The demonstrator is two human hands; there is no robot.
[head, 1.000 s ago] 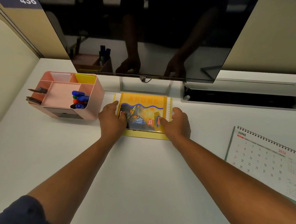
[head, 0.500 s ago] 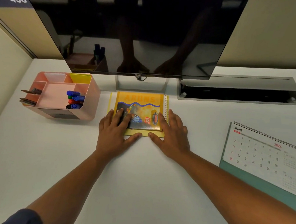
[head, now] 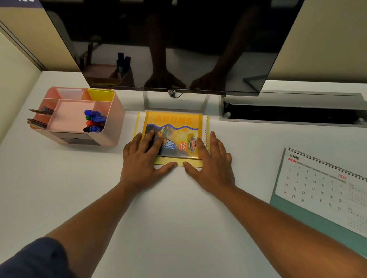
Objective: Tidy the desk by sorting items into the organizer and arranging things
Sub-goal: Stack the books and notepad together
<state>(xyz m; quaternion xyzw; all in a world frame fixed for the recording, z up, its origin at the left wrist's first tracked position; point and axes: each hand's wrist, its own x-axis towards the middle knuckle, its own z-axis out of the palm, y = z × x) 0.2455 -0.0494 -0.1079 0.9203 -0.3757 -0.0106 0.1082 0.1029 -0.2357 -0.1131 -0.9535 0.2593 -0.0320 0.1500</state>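
Note:
A yellow picture notebook [head: 174, 125] lies on top of a pale yellow spiral notebook [head: 206, 129], both stacked in front of the monitor stand. My left hand [head: 143, 158] lies flat with straight fingers on the stack's near left corner. My right hand [head: 212, 162] lies flat on its near right corner, thumb along the front edge. The pink organizer [head: 115, 121] stands to the left, holding coloured markers [head: 93, 121], pencils [head: 39, 116] and sticky notes [head: 100, 95].
A dark monitor [head: 167, 37] hangs over the back of the white desk [head: 173, 224]. A June desk calendar [head: 325, 186] stands at the right. An open cable tray [head: 296, 111] runs along the back right. Partition walls close the left side.
Both hands went from gripping the stack's side edges to lying flat on its near corners, thumbs at the front edge. The stack has stayed in front of the monitor stand.

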